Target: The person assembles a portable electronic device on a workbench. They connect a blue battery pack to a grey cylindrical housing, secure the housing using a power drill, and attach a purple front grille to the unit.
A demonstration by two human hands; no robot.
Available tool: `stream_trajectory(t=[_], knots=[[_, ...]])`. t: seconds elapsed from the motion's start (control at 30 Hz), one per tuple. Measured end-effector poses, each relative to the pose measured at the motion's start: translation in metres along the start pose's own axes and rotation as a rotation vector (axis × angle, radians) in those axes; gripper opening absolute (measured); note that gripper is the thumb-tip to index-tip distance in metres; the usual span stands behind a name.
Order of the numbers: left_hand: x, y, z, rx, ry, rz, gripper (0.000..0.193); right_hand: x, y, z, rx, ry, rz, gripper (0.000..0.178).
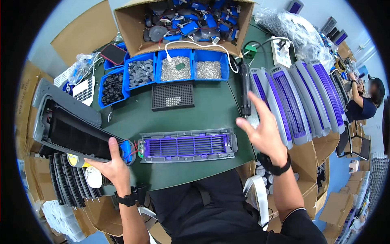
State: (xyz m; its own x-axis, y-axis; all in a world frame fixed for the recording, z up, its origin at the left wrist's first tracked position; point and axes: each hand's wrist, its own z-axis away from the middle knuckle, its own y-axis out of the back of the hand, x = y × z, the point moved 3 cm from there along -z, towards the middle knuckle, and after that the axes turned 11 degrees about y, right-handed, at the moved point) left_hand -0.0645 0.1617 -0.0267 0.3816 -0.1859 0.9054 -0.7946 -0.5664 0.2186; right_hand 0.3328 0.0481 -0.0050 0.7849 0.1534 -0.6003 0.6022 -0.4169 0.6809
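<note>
My left hand (115, 167) grips the near right end of a long grey housing (77, 134), its thumb on top and its other fingers partly hidden. The housing lies tilted at the left with a dark hollow inside. At its end, beside my thumb, sits a blue part (126, 151) with red wires. These wires run toward a green circuit board on the end of a grey and purple slatted panel (187, 146), which lies flat in front of me. My right hand (266, 132) is raised with fingers spread, holding nothing, close to a black electric screwdriver (245, 91).
Blue bins (140, 83) of screws and small dark parts line the back, below a cardboard box (178, 49) of blue and grey parts. A black perforated tray (172, 105) stands before them. Several purple-grey panels (290, 101) stand at right. A co-worker (363, 101) sits far right.
</note>
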Motion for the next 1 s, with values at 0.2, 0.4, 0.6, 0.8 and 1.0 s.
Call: stream_trajectory(t=[0.2,0.4,0.6,0.8,1.0], knots=[[-0.023,0.013,0.002,-0.069,0.004,-0.019,0.076,0.032,-0.021,-0.044,-0.103,-0.251,0.311,0.093],[-0.042,0.024,0.014,-0.227,0.139,-0.025,0.07,0.061,-0.035,-0.073,-0.093,-0.363,0.405,0.066],[-0.038,0.029,0.02,-0.181,0.071,-0.116,0.065,0.057,-0.029,-0.068,0.203,-0.239,0.233,0.057],[0.019,0.09,0.027,-0.602,0.386,-0.578,0.048,0.017,-0.009,-0.057,0.488,-0.211,-0.603,0.039],[0.09,0.051,0.065,-1.022,0.089,-0.55,0.061,-0.043,0.019,-0.054,0.406,-0.075,-0.839,0.049]])
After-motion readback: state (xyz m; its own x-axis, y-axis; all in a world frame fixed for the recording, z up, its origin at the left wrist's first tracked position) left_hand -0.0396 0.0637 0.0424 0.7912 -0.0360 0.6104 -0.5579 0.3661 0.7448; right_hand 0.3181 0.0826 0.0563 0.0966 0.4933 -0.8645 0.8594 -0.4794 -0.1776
